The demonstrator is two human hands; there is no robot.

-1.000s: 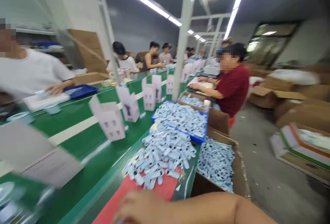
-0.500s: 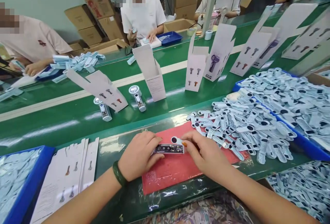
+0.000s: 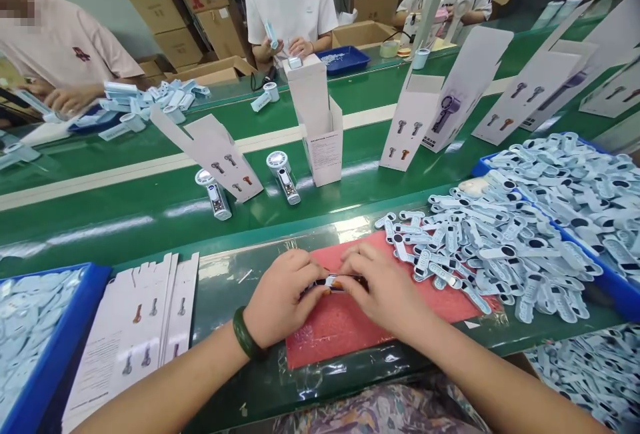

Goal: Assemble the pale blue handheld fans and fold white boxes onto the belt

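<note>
The green belt [image 3: 115,204] is bearing open cartons [image 3: 327,157]; these are standing tall and could topple if bumped, perhaps onto the two fans [image 3: 285,179] lying among them. Nearer, a loose pile [image 3: 480,241] is covering the right end of the mat [image 3: 330,334]; a brush from the right arm could scatter its parts. Over the mat, the left hand [image 3: 285,291] and right hand [image 3: 383,284] are facing each other, fingers pinching one small piece [image 3: 331,281] between them. Fingertips are hiding most of it, so a crooked fit could be going unnoticed, and uneven pressure might make it slip.
</note>
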